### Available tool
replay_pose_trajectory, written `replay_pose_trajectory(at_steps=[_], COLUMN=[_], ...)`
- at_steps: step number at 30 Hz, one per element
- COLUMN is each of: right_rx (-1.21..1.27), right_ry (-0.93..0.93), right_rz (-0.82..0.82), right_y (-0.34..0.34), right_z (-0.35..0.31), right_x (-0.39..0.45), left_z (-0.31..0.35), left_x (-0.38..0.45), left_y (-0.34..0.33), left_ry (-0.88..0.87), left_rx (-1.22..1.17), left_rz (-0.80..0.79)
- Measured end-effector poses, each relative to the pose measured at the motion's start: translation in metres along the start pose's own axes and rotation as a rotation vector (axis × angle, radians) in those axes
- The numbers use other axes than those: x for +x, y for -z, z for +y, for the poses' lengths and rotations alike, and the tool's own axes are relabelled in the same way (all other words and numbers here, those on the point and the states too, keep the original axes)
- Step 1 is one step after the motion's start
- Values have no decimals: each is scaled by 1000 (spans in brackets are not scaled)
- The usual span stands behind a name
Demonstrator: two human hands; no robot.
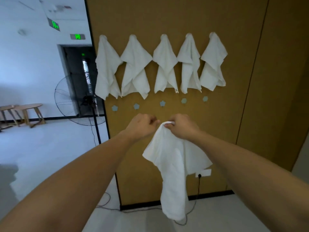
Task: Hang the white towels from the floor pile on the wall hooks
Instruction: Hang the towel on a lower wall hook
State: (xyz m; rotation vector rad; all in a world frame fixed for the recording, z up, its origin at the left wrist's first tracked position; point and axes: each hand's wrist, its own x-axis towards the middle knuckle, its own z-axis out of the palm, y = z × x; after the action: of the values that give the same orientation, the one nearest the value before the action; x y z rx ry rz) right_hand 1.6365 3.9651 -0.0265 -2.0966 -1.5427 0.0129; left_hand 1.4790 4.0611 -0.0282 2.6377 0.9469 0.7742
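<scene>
White towels against a tan wall, pale blue hooks below.

You hold a plain white towel [173, 164], unpatterned, the same white as the five hung towels [164, 64] above it. Behind them your wall panel [234, 114] is a flat ochre-tan with a black skirting strip [209, 195] at its foot. The flower-shaped hooks [162, 103] are pale grey-blue. To your left, the signs [77, 36] glow green, the stools [30, 113] are light wood, and the fan [78, 101] is black.

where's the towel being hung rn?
Head view, centre: the white cloth towel hangs from the right hand, below the middle blue flower-shaped hook; the left hand is beside it.
</scene>
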Motion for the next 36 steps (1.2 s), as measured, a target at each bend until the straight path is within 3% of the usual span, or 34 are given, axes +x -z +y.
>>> replay_pose_trajectory(at_steps=[5,22,30,36], right_rx=[95,327,338,312], right_ry=[99,420,379,241], right_rz=[-76,-274,-320,-496], right_y=[-52,-170,-230,-273], right_z=[-13,-41,-60,-71], right_x=[86,314,378,427], left_z=[-59,-215,-306,-385], left_x=[40,180,214,237], left_y=[-3,-19,-35,-31], left_ry=[86,291,412,482], left_rx=[-66,202,85,-101], left_rz=[-46,-36,-6,15])
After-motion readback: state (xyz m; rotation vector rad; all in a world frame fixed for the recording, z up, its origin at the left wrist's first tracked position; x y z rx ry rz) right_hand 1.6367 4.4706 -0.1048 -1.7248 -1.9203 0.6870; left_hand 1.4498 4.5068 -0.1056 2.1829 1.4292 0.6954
